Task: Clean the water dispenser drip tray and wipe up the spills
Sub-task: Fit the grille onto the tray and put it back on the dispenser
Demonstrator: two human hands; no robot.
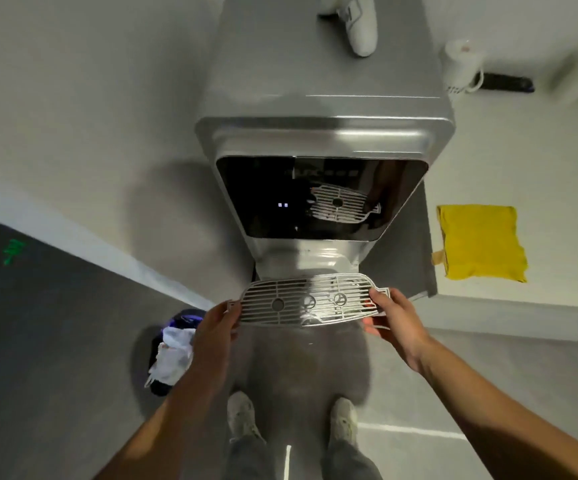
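Observation:
A silver water dispenser (318, 133) stands in front of me, its black glossy front panel (280, 188) mirroring the grille. I hold the grey slatted drip tray grille (291, 301) level in front of the dispenser's recess. My left hand (216, 323) grips its left end. My right hand (395, 318) grips its right end by the tab. A yellow cloth (481, 242) lies flat on the white counter to the right of the dispenser.
A bin with a dark bag and white crumpled waste (173, 355) sits on the floor at my left. A white controller (360, 26) lies on the dispenser's top. A white jug (460, 65) stands on the counter at back right. My shoes (242, 417) are below.

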